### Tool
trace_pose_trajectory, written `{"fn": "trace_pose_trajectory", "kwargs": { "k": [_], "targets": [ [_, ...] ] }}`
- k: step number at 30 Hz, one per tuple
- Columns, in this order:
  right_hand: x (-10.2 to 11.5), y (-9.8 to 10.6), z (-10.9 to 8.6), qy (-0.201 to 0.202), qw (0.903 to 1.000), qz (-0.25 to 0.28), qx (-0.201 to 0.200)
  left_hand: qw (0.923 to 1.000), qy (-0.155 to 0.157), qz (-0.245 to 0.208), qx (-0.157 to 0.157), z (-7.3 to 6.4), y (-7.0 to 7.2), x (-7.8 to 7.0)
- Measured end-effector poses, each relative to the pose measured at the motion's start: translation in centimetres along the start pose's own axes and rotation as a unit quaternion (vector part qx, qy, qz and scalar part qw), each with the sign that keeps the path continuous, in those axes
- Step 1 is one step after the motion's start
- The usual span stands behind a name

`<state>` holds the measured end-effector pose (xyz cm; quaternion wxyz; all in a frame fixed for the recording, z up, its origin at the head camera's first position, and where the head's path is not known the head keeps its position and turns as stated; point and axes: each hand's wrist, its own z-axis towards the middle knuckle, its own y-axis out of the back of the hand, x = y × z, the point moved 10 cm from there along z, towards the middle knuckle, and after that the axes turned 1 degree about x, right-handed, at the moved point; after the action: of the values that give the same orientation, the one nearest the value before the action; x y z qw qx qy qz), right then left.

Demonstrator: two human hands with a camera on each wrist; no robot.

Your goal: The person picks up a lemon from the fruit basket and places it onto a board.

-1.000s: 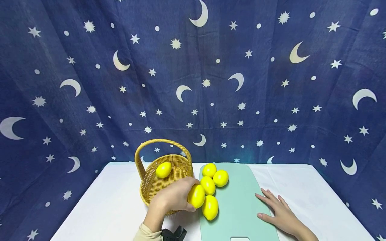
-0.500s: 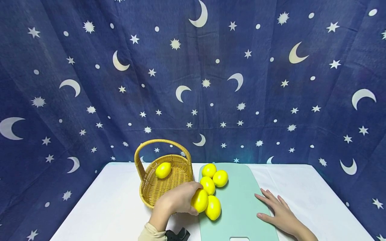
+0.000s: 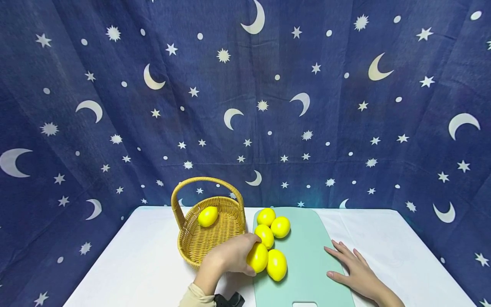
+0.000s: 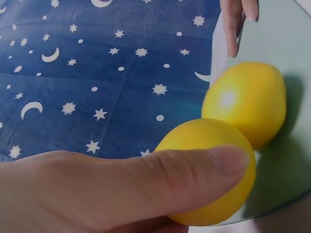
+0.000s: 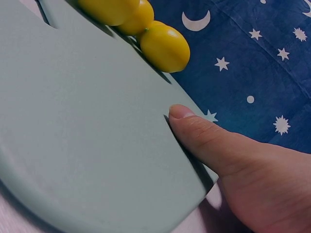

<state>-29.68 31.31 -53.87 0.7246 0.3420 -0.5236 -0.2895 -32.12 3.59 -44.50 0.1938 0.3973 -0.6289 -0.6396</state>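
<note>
Namely, one lemon (image 3: 258,258), bright yellow, smooth, plump and oval, held by the left hand (image 3: 230,256), thumb on one side and fingers round the other, at the nine o'clock edge of a pale green board (image 3: 310,256); whether it rests on the board cannot be told. Taking this lemon as the dial's centre in the head view: a second lemon (image 3: 277,265) on the board, just beside it between three and four o'clock; a group of three more (image 3: 281,227) between twelve and two; a woven, tan, hooped-handle basket (image 3: 212,238) at ten, containing a single lemon (image 3: 208,216); the right hand (image 3: 354,273) at three, well apart, fingers spread wide, thumb over the board's margin. Left wrist view: full length of the left thumb laid across the lemon's skin, plus a glossy highlight on its neighbour, the thumb being mostly hidden from the head. Right wrist view: right thumb close up at the board's rim, with lemons toward eleven o'clock. Basket: visible in the head view alone.
</note>
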Motion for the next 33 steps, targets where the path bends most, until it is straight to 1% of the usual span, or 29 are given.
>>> {"fn": "trace_pose_trajectory", "kwargs": {
  "k": [7,13,23,33],
  "targets": [
    [-0.1,-0.1,0.0,0.002,1.0000,-0.006,0.000,0.9999,-0.010,0.009,0.007,0.4,-0.8,-0.3],
    [-0.2,-0.1,0.1,-0.012,0.9999,-0.004,0.010,0.9995,-0.019,0.021,0.010,0.7,-1.4,-0.7],
    [-0.1,-0.1,0.2,-0.017,0.9998,-0.004,0.013,0.9995,-0.023,0.020,0.007,0.9,-1.8,-0.7],
    [-0.2,-0.1,0.3,-0.020,0.9997,0.000,0.017,0.9994,-0.028,0.017,0.012,1.2,-2.3,-0.7]
  ]
}}
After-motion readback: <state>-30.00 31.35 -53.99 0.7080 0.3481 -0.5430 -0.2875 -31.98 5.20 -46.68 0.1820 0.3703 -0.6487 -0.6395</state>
